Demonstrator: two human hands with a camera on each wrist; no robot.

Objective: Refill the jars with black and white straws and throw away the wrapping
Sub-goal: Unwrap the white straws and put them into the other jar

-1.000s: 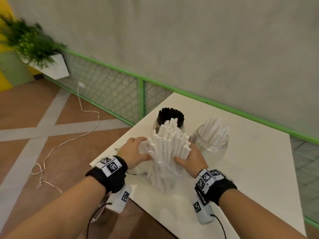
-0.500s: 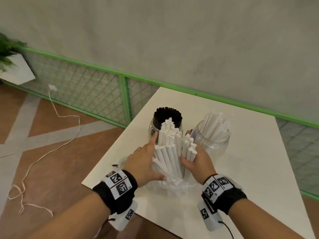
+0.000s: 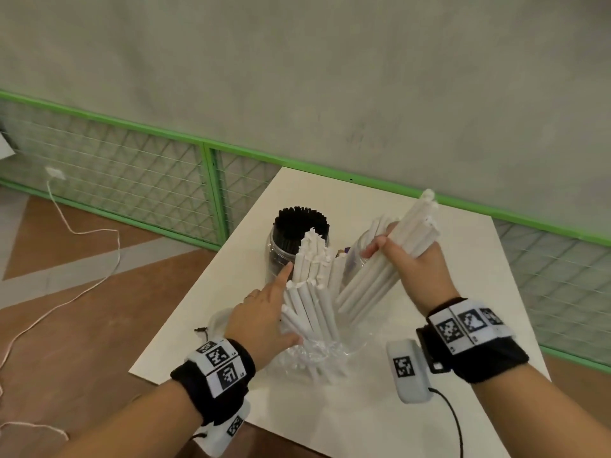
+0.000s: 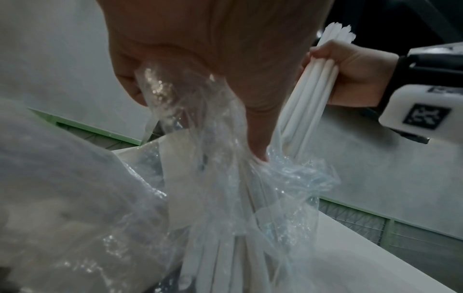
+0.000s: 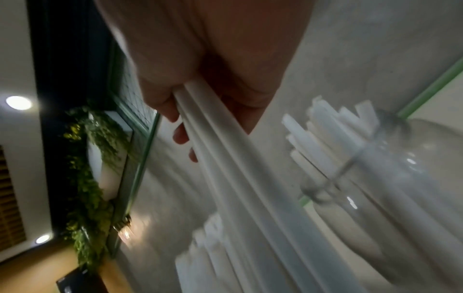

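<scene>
Right fingers (image 3: 377, 247) have lifted gripped white straws (image 3: 408, 238) from the wrapping (image 3: 314, 353) that left fingers (image 3: 281, 280) clasp.

White table (image 3: 357, 200) carries black-straw jar (image 3: 281, 252), clear jar (image 5: 406, 188) (partly hidden), seemingly wrapping (image 3: 317, 353).

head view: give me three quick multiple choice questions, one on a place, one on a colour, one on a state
1. Where does the jar of black straws stand, relative to the other jar?
A on the person's left of it; B on the person's right of it; C on top of it.
2. What colour is the bunch of straws in the right hand?
A black; B white; C green.
3. What state is the wrapping in?
A in a bin; B folded flat; C crumpled round the foot of the standing straws that the left hand holds.

1 A: the black-filled jar is the leftmost one.
2 B: every gripped straw is white.
3 C: clear plastic bunches at their base.
</scene>
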